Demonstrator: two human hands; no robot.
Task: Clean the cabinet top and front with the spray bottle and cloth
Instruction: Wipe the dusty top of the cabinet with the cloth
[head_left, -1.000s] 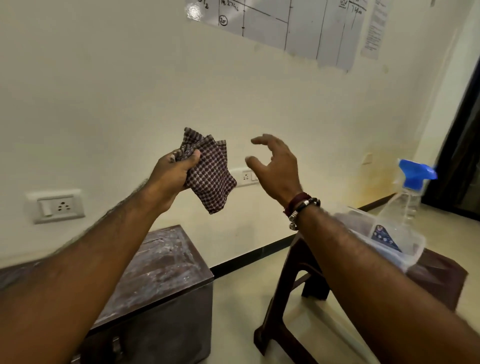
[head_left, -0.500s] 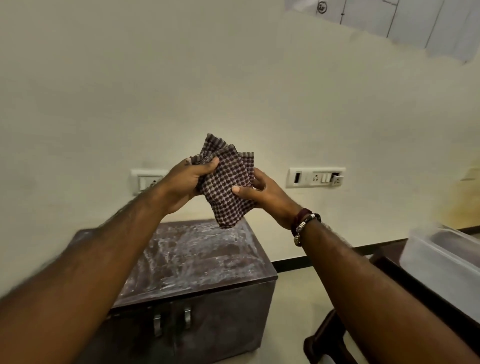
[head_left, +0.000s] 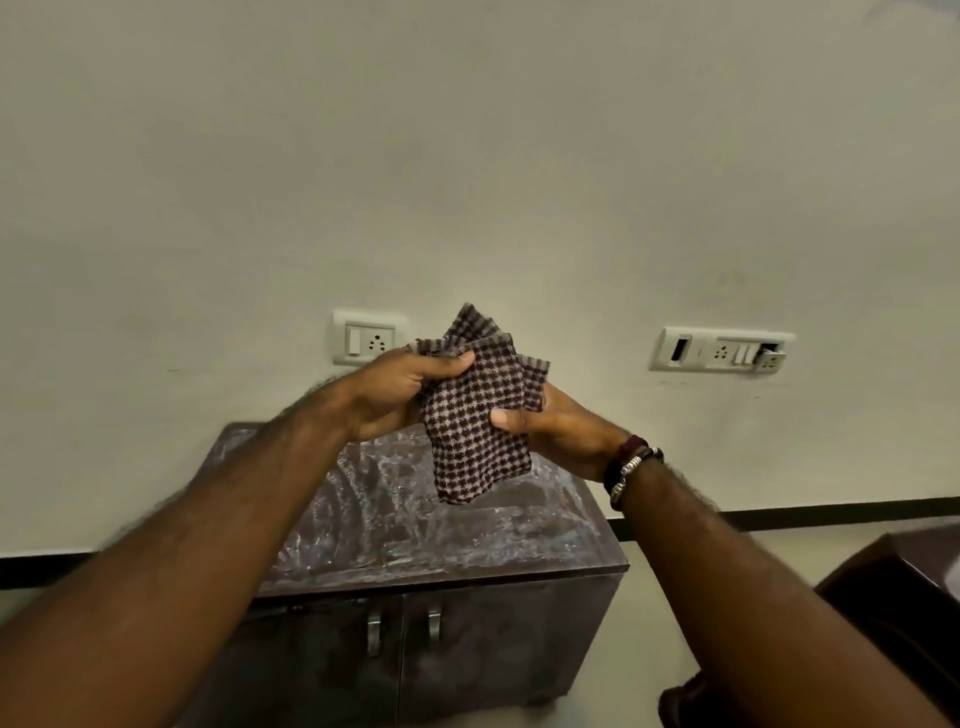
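Note:
A brown-and-white checked cloth (head_left: 475, 415), folded, hangs in the air above the cabinet. My left hand (head_left: 395, 395) grips its upper left edge with the thumb on top. My right hand (head_left: 558, 426) pinches its right side, thumb on the front. Below stands a low dark brown cabinet (head_left: 431, 540) whose top is streaked with white wet smears. Its front has two doors with metal handles (head_left: 402, 629). The spray bottle is out of view.
A cream wall stands behind the cabinet with a socket plate (head_left: 363, 338) on the left and a wider switch plate (head_left: 722, 351) on the right. A dark brown stool (head_left: 904, 597) shows at the lower right edge. Pale floor lies between it and the cabinet.
My right hand, open and apart a second ago, has closed on the cloth beside my left. The view has swung left, so the cabinet is centred and the spray bottle and plastic box are gone.

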